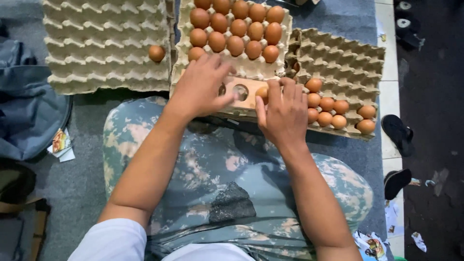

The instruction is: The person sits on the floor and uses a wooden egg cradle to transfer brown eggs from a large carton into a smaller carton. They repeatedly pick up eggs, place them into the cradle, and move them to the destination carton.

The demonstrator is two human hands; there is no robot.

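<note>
Wooden sizing board [241, 92] half hidden under hands, egg [262, 92] mostly covered by fingers [274, 94]

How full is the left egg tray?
Nearly empty: the left egg tray shows a single brown egg near its right edge; every other visible cup is bare.

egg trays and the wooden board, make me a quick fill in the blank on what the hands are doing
1. The left hand rests on a wooden board with round ____ cut through it.
2. The right hand holds a brown ____ at the board's edge.
3. The left tray holds only ____ egg.
4. The person's trousers have a ____ pattern.

Missing words: holes; egg; one; camouflage
</note>
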